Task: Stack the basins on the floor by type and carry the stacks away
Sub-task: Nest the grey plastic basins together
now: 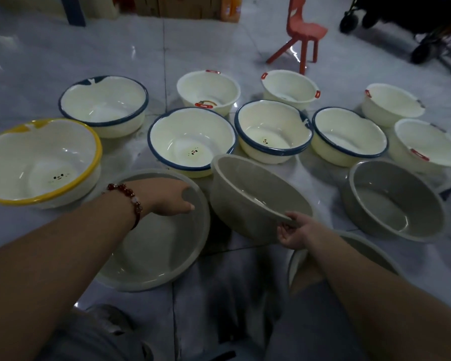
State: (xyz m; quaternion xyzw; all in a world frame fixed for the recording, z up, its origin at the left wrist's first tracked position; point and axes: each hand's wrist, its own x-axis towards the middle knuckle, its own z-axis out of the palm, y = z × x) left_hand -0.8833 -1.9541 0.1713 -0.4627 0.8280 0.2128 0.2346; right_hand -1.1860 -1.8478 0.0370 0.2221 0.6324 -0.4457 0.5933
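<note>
Sitting at far left on the floor [50, 56] is a yellow-rimmed basin [41, 162]. Right of it, at lower centre, the left hand [167, 196], thumb apart from its straight fingers, rests on the far rim of a grey basin [154, 241]. At centre the right hand [294, 231] pinches the near rim of a tilted grey basin [255, 196], lifted off the tiles. Blue-rimmed basins [190, 144] stand behind, another grey basin [393, 199] at right.
</note>
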